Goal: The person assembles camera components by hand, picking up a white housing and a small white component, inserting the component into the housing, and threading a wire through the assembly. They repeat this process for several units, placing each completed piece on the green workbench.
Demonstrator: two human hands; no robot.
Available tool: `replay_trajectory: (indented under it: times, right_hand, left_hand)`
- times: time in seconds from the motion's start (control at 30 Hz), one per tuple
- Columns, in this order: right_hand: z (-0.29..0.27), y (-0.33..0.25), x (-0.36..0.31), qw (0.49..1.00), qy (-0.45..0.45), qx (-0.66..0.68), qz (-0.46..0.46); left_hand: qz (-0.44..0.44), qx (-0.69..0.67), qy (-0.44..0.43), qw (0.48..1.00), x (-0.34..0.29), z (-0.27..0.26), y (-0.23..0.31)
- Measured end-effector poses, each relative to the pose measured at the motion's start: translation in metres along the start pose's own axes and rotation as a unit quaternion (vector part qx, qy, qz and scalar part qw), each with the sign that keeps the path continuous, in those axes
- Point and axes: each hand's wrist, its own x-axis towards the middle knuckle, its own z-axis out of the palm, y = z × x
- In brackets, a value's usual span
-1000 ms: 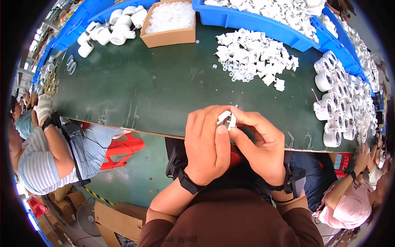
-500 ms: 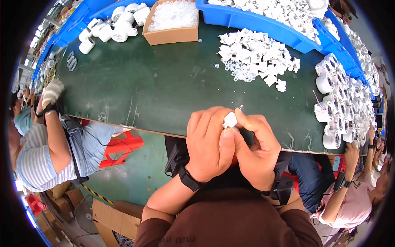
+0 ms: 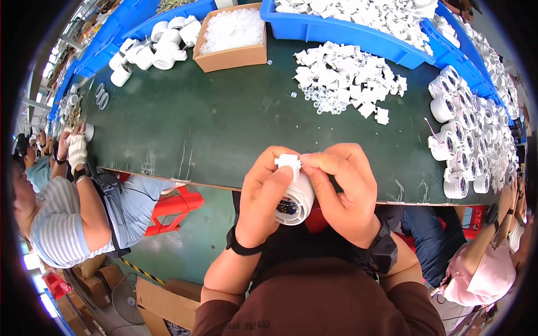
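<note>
My left hand (image 3: 259,204) pinches a small white plastic piece (image 3: 289,162) between thumb and fingers, just beyond the table's near edge. Directly beneath it, between my two hands, is a round white housing (image 3: 304,196) with dark parts showing inside its open end. What supports the housing is hidden. My right hand (image 3: 352,193) has thumb and forefinger pressed together at the right side of the white piece; whatever lies in that pinch is too small to make out.
On the green table (image 3: 224,123) lie a pile of white plastic pieces (image 3: 347,73) and small clear rings (image 3: 322,101). A cardboard box (image 3: 232,59) of clear parts and blue bins (image 3: 347,42) stand behind. White housings (image 3: 457,140) crowd the right; co-workers sit at both sides.
My hands have come slightly apart and turned, and the white piece has moved left. The round housing now shows below it. The left co-worker's gloved hand has shifted, with a white part beside it.
</note>
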Motion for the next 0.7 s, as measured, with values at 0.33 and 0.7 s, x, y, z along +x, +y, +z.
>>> replay_trajectory:
  times: [0.33, 0.7]
  right_hand:
    - [-0.002, -0.011, -0.001, 0.992, -0.017, 0.063, 0.104]
    - [-0.028, 0.006, 0.008, 0.938, -0.099, 0.194, 0.27]
  left_hand:
    - [0.043, 0.049, 0.035, 0.997, -0.002, 0.005, -0.005]
    - [0.309, 0.528, -0.019, 0.791, 0.012, -0.003, 0.004]
